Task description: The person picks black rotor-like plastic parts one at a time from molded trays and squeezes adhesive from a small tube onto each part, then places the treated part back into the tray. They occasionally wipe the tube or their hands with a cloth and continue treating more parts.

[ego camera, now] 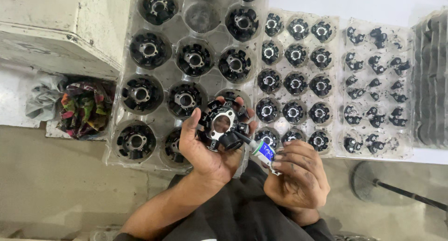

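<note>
Left hand (205, 145) cupping black stator (223, 124) above tray (122, 150); right hand (295, 175) pinching tube (260, 150), nozzle at a coil. Likely risk: overfed glue smearing, or stator slipping from greasy fingers.

A white desk (373, 3) carries three clear plastic moulded trays side by side beyond the hands (252, 152): a large-pocket tray (186, 77) of black round parts; a medium-pocket tray (294, 82); a tray of small black pieces (378, 87); a dark stack (431, 82) far right.
</note>
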Demonstrator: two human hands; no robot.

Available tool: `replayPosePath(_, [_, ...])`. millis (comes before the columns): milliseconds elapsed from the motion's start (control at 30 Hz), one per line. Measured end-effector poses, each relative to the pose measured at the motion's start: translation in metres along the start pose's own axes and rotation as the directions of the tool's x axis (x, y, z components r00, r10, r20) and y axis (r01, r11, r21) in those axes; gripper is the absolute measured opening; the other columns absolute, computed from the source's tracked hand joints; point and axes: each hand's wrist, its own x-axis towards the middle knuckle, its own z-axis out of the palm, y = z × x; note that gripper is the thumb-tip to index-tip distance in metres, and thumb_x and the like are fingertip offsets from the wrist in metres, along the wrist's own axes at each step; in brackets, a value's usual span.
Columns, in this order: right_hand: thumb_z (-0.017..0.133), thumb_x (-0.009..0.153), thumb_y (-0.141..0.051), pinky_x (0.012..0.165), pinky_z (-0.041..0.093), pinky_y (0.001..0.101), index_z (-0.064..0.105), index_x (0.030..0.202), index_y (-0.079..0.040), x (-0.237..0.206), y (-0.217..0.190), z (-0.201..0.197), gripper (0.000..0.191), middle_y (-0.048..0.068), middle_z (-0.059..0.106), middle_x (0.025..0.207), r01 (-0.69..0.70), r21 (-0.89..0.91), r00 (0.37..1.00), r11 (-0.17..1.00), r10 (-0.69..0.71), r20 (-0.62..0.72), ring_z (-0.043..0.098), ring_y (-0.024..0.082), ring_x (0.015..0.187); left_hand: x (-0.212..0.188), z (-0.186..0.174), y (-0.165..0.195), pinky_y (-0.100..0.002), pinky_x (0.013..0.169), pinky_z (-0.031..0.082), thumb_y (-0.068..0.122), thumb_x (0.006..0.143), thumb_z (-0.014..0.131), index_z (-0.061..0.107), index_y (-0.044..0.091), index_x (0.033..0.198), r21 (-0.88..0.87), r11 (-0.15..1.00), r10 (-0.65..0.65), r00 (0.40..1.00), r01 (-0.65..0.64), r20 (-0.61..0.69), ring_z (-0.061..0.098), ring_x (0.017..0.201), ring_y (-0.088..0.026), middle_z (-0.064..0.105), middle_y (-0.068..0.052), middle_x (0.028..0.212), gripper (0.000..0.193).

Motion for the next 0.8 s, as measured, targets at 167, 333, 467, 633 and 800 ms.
replayPosePath(167, [0.066, 0.072, 0.014, 0.079, 0.061, 0.0433, 0.063, 0.089, 0.002, 0.003, 0.005, -0.005, 0.021, 0.015, 0.067, 0.085, -0.056, -0.005, 0.998, 0.998, 0.056, 0.018, 0.071, 0.03, 0.084, 0.018, -0.008, 0.007, -0.056, 0.09, 0.056, 0.044, 0.098, 0.059, 0.063, 0.003, 0.117, 0.072, 0.996, 0.039, 0.994, -0.047, 0.106, 0.065, 0.108, -0.045, 0.068, -0.024, 0.118, 0.045])
replayPosePath(333, [0.08, 0.085, 0.007, 0.091, 0.059, 0.0413, 0.06, 0.096, 0.001, -0.005, 0.027, -0.014, 0.023, 0.012, 0.067, 0.095, -0.172, 0.125, 0.972, 0.977, 0.189, -0.14, 0.068, 0.024, 0.088, 0.123, -0.021, 0.065, -0.057, 0.083, 0.061, 0.046, 0.102, 0.054, 0.062, 0.005, 0.116, 0.441, 0.802, 0.282, 0.906, -0.403, 0.315, 0.071, 0.1, -0.041, 0.065, -0.021, 0.11, 0.044])
replayPosePath(467, [0.082, 0.084, 0.008, 0.094, 0.057, 0.04, 0.059, 0.1, 0.001, -0.018, 0.046, -0.021, 0.028, 0.011, 0.066, 0.096, -0.235, 0.207, 0.947, 0.95, 0.272, -0.171, 0.067, 0.023, 0.092, 0.254, -0.032, 0.121, -0.055, 0.074, 0.065, 0.039, 0.098, 0.057, 0.061, 0.007, 0.11, 0.605, 0.618, 0.415, 0.862, -0.502, 0.292, 0.075, 0.088, -0.032, 0.067, -0.013, 0.104, 0.034])
replayPosePath(633, [0.079, 0.088, 0.011, 0.103, 0.055, 0.0388, 0.06, 0.106, 0.001, -0.036, 0.069, -0.026, 0.028, 0.009, 0.066, 0.097, -0.332, 0.335, 0.915, 0.882, 0.388, -0.115, 0.065, 0.022, 0.102, 0.34, -0.044, 0.149, -0.038, 0.083, 0.064, 0.018, 0.095, 0.063, 0.07, 0.014, 0.116, 0.801, -0.335, 0.243, 0.775, -0.497, 0.583, 0.073, 0.1, -0.019, 0.072, -0.005, 0.112, 0.022])
replayPosePath(800, [0.076, 0.09, 0.005, 0.098, 0.051, 0.0371, 0.063, 0.108, 0.001, -0.048, 0.114, -0.023, 0.022, 0.011, 0.069, 0.107, -0.513, 0.774, 0.64, 0.371, 0.767, 0.056, 0.065, 0.022, 0.104, 0.334, -0.022, 0.13, -0.048, 0.089, 0.053, 0.006, 0.092, 0.067, 0.078, 0.011, 0.112, 0.133, -0.948, -0.092, 0.648, -0.291, 0.756, 0.067, 0.104, -0.037, 0.071, -0.014, 0.107, 0.023])
